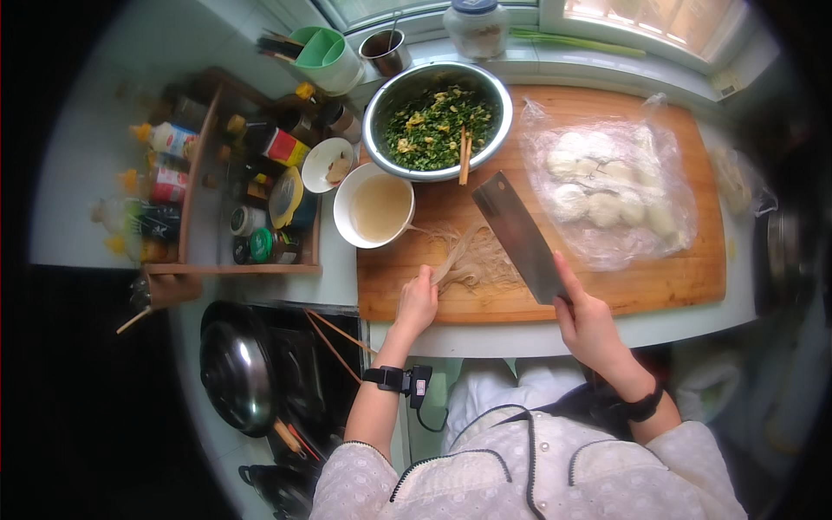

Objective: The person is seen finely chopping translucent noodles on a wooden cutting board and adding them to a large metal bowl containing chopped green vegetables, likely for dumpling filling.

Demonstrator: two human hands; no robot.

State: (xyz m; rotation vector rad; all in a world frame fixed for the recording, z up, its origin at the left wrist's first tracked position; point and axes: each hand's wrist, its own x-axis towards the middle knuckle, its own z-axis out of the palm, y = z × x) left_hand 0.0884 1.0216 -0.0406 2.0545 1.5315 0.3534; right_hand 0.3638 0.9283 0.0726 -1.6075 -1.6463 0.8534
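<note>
A pile of thin translucent noodles lies on the wooden cutting board. My left hand grips a bundle of these noodles at the pile's left side. In my right hand is a cleaver, its wide blade raised at a slant just right of the pile. Behind my left hand stands a white bowl of cloudy liquid. A steel bowl holds chopped greens with yellow bits, and a pair of chopsticks rests in it. Pale dough pieces lie under clear plastic on the board's right half.
To the left are a small white bowl and a rack with bottles and jars. A lidded pan sits at lower left. Along the windowsill stand a glass jar, a metal cup and green stalks.
</note>
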